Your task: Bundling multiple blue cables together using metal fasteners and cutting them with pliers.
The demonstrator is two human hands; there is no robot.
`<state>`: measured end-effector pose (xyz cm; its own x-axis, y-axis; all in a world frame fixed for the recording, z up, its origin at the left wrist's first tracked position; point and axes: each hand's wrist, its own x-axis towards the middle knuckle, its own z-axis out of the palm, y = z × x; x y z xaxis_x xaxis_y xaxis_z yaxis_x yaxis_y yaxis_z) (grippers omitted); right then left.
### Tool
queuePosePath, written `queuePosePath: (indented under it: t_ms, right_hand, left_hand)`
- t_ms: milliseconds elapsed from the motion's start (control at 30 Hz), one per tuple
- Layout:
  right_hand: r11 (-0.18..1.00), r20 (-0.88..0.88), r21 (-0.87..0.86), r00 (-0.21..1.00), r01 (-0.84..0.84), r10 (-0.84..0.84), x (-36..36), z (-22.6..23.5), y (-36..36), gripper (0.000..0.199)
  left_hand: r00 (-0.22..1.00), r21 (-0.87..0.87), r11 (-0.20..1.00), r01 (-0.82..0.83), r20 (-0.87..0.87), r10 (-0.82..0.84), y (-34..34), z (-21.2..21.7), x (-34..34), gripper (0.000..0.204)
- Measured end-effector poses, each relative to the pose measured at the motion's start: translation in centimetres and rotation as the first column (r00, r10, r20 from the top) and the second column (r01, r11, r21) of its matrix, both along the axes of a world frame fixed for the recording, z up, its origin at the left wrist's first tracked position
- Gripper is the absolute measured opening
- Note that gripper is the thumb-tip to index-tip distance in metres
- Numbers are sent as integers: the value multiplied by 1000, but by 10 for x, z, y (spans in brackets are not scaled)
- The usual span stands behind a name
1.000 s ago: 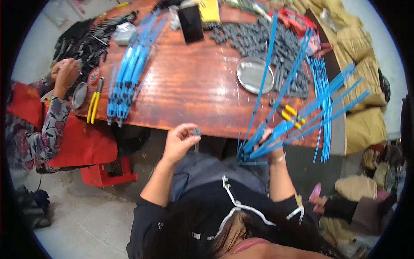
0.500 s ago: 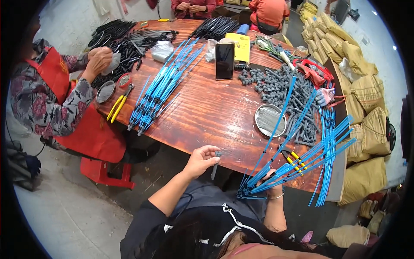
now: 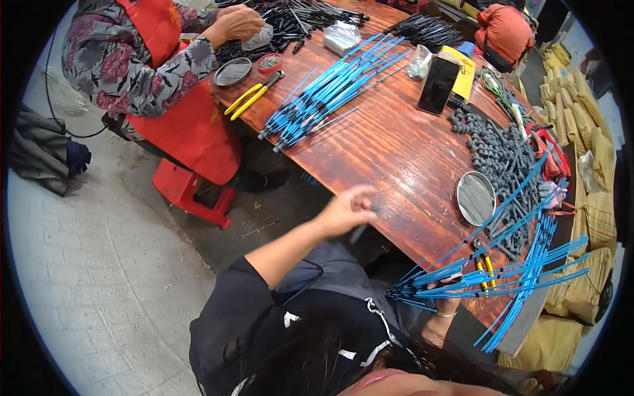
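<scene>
Blue rods, a whole fanned-out bunch of them, sit gripped in the right hand just off the near edge of the counter, tips spreading out over its right end. Left hand is pinched shut on a small dark piece right at that near edge. Round metal dish and a heap of dark grey caps lie close by, and another blue bundle lies toward the far side near a person in a red apron.
</scene>
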<state>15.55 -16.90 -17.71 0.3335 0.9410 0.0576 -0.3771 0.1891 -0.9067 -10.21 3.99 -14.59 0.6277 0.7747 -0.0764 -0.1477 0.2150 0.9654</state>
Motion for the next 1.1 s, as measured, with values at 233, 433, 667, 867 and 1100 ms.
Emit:
queuePosePath:
  t_ms: [233,433,667,867,1100]
  right_hand:
    - [1000,24,13,1000,12,-13,1,1,-4,39]
    - [992,-80,-30,989,120,-122,3,-13,4,33]
    - [970,-140,-115,964,213,-228,-1,7,1,35]
    - [977,-46,-143,985,160,-168,0,4,-3,41]
    - [859,-237,-357,854,367,-464,17,-42,-33,16]
  left_hand:
    - [697,327,658,-678,3,717,162,76,-128,75]
    - [130,686,667,-290,-663,738,280,37,-243,29]
    - [-41,781,599,-178,-614,788,284,59,-228,30]
    - [-58,763,646,20,-644,763,285,35,-249,18]
    - [308,970,159,185,-211,928,227,55,-193,22]
